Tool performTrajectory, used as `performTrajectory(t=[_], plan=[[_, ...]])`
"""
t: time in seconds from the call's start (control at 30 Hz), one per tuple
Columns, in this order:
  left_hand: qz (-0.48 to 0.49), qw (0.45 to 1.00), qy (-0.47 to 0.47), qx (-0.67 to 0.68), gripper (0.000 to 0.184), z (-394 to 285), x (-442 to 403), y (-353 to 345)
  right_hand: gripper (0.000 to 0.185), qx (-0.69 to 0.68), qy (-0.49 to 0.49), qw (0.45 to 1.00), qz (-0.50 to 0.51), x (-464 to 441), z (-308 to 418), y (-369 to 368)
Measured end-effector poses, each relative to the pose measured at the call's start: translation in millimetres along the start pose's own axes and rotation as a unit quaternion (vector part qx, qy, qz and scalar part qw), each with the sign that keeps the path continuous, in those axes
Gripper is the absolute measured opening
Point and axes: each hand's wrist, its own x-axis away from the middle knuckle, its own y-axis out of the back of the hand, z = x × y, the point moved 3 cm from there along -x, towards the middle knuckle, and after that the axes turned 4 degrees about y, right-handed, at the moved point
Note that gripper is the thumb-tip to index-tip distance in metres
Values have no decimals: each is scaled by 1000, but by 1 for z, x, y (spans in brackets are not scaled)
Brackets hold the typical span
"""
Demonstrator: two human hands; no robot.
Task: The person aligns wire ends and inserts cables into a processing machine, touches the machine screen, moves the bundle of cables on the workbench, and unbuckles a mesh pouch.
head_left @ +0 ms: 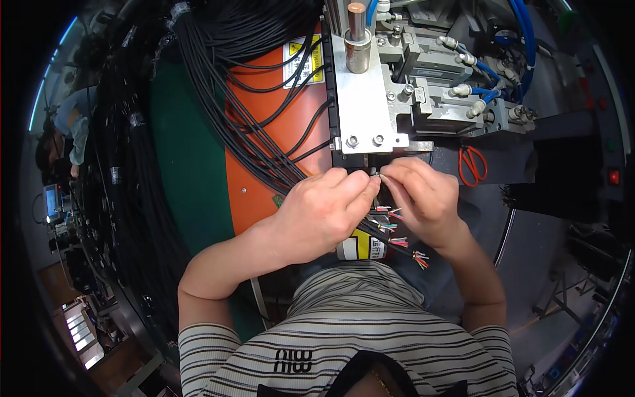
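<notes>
My left hand (334,205) and my right hand (423,195) meet fingertip to fingertip just below the metal plate (362,106) of a machine. Both are closed in a pinch around a tiny pale piece (374,172), mostly hidden by the fingers. Black cables (264,159) run from the upper left down to and behind my left hand. Below the hands, several stripped cable ends (400,241) stick out with red, white, yellow and blue wires fanned apart. They lie near a yellow and white label (362,246).
Pneumatic cylinders (440,66) with blue hoses (528,46) occupy the upper right. Red-handled scissors (472,165) lie right of my hands. An orange and green surface (254,212) is on the left, beside thick black cable bundles (132,165). Another person (74,126) is at far left.
</notes>
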Motion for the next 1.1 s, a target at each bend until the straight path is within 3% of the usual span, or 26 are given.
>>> performTrajectory(t=[0.3, 0.4, 0.57, 0.7, 0.8, 0.97, 1.07, 1.1], plan=[[15, 1000, 8, -21, 46, -1, -2, 1, 9, 26, -116, 983, 139, -10, 3, 7], [-28, 997, 49, 47, 46, 7, 6, 2, 10, -232, -380, 888, 117, 9, -14, -2], [-41, 994, 93, 35, 35, 22, 26, 12, 7, -209, -336, 914, 88, 9, -10, 0], [-56, 990, 131, 20, 33, 21, 27, 10, 8, -75, -229, 968, 66, 1, 1, 11], [-44, 983, 163, 74, 32, 17, 26, 6, 16, -295, -229, 919, 122, -9, 26, 12], [-67, 984, 70, 150, 33, 9, 20, 6, 24, -271, -191, 943, 33, 7, 19, 1], [-90, 990, 71, 87, 33, 1, 22, 10, 24, -472, -345, 810, -30, 13, 19, -3], [-90, 989, 73, 88, 33, 0, 22, 9, 24, -473, -347, 810, -29, 15, 19, -4]])
